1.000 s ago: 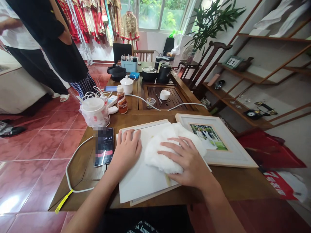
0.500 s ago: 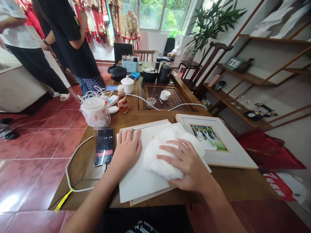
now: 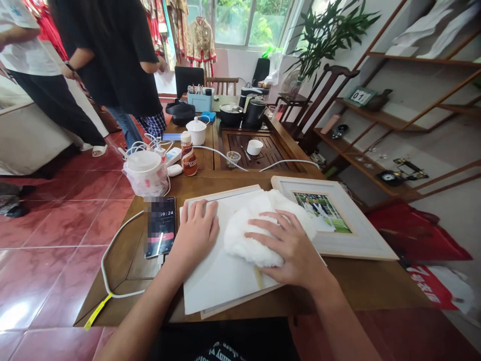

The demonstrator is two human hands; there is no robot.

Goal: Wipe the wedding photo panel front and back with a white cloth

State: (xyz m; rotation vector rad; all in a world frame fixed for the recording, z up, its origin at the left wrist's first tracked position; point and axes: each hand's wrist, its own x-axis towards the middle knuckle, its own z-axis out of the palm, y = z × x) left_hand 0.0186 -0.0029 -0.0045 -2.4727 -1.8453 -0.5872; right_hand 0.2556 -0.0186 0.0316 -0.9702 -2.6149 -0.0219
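My left hand (image 3: 197, 228) lies flat on the left part of a white board (image 3: 210, 281), fingers stretched out and holding nothing. My right hand (image 3: 287, 245) is curved over a white fluffy wad (image 3: 248, 235), its fingers spread across the top and its thumb at the lower edge, gripping it against the board. A small yellowish streak (image 3: 258, 277) shows on the board just below the wad. Under the board lies a pale wooden frame (image 3: 225, 308), mostly covered. Right of the wad, a white picture frame (image 3: 361, 230) holds a photo, and the wad overlaps its near left edge.
A phone (image 3: 161, 228) with a cable lies left of my left hand. Behind are a wrapped white tub (image 3: 145, 170), a brown bottle (image 3: 188, 155), a lidded white cup (image 3: 196, 131) and a tea tray (image 3: 270, 155). Two people stand at the far left.
My right hand and the wad have shifted slightly away from me, and the yellowish streak now shows below. My left hand has stayed put. The person in black has moved.
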